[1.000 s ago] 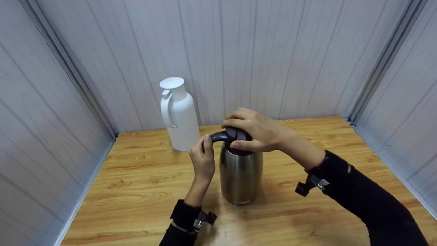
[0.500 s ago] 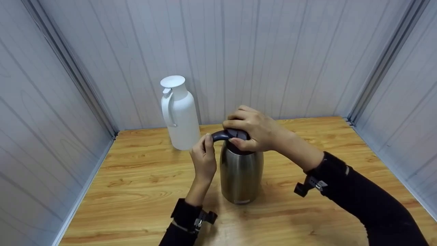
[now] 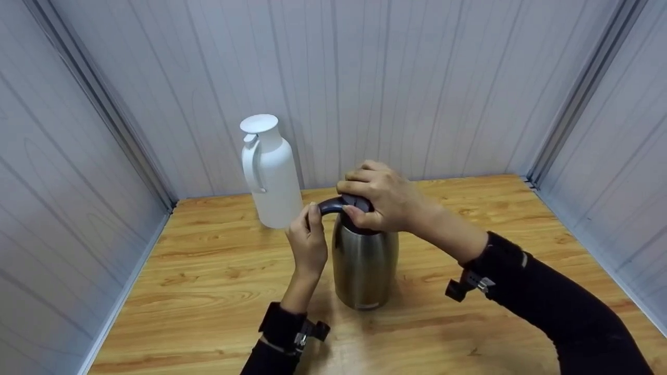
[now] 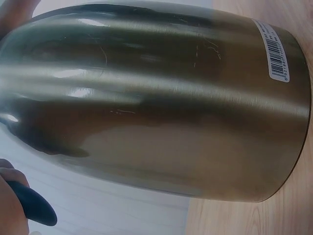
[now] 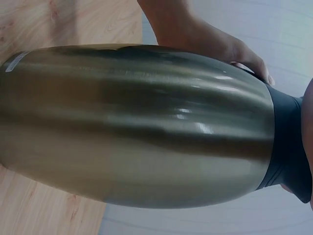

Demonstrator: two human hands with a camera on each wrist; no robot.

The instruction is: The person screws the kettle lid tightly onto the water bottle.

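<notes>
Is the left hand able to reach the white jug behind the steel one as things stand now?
Probably yes. The white jug stands just beyond the left hand, with nothing between them. But that hand now grips the dark handle of the steel jug and must release it first.

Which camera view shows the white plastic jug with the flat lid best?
The head view: the white plastic jug with the flat lid stands upright and whole by the back wall, its handle facing left. The brushed steel flask fills both wrist views, so neither shows any part that is clearly the jug.
</notes>
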